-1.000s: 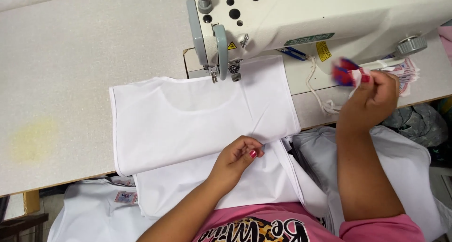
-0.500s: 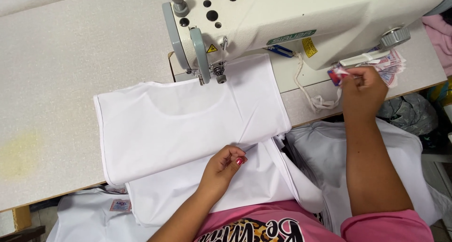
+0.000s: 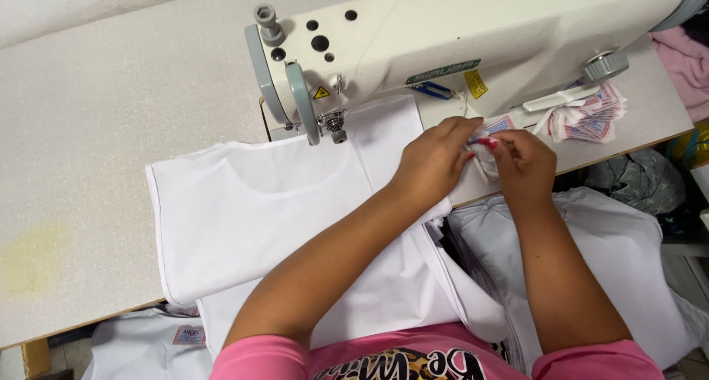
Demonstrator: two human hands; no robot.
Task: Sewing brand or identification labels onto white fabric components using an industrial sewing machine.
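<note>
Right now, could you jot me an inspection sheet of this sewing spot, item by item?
Surface: pale speckled table, yellowish stain at its left edge.
Job's things: white garment spread flat under the sewing machine; small label held between both hands.
Clutter: stack of labels and blue-handled snips on the machine bed.
Grippers: left hand and right hand meet at the label, fingertips pinching it.
Cables: nothing seen.
Surroundings: more white garments piled below the table edge, pink cloth at the far right.
</note>
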